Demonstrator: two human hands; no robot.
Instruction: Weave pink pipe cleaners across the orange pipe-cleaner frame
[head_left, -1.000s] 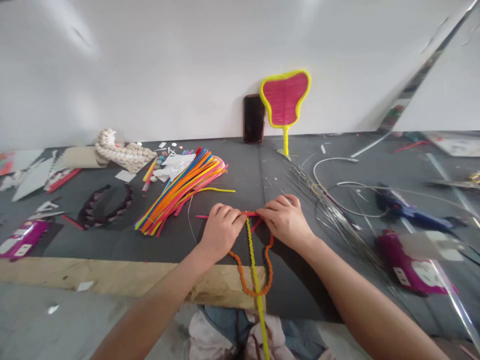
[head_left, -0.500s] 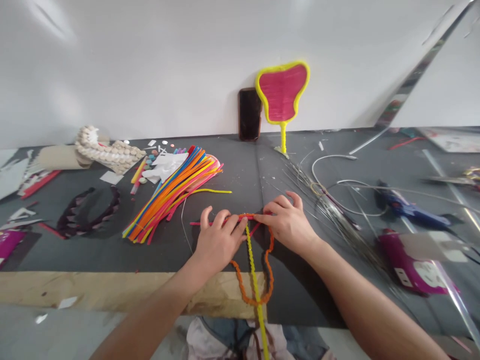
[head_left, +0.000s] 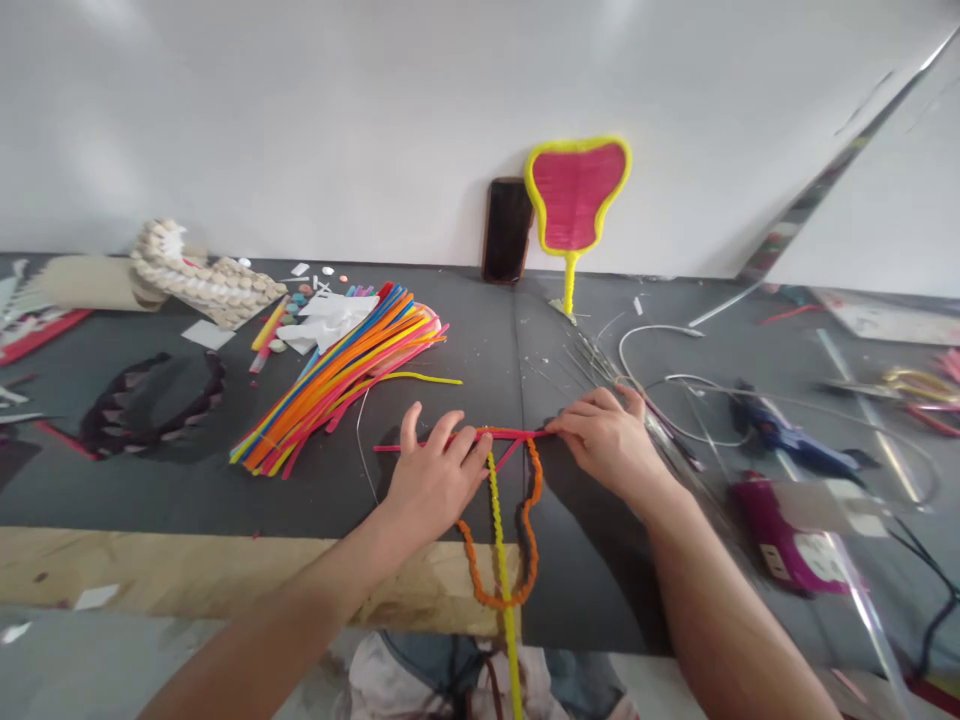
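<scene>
An orange pipe-cleaner loop (head_left: 475, 572) with a twisted yellow pipe-cleaner stem (head_left: 502, 540) down its middle lies at the table's near edge, the stem reaching past the edge. Pink pipe cleaner (head_left: 517, 435) runs across the loop's top. My left hand (head_left: 435, 475) presses its thumb and forefinger on the pink strand where it meets the loop, its outer fingers raised. With thumb and fingertips, my right hand (head_left: 611, 440) pinches the strand's right end, just beyond the loop. My left fingers hide part of the crossing.
Left of my hands lies a bundle of coloured pipe cleaners (head_left: 330, 390), with a dark headband (head_left: 112, 410) farther left. A phone (head_left: 507, 230) and a pink-and-yellow fan shape (head_left: 576, 195) lean at the wall. Thin wires (head_left: 652, 410), a blue glue gun (head_left: 802, 435) and scissors (head_left: 862, 390) lie right.
My right hand has moved right, away from the loop, drawing the pink strand out straight. My left hand stays on the crossing. The view has shifted slightly.
</scene>
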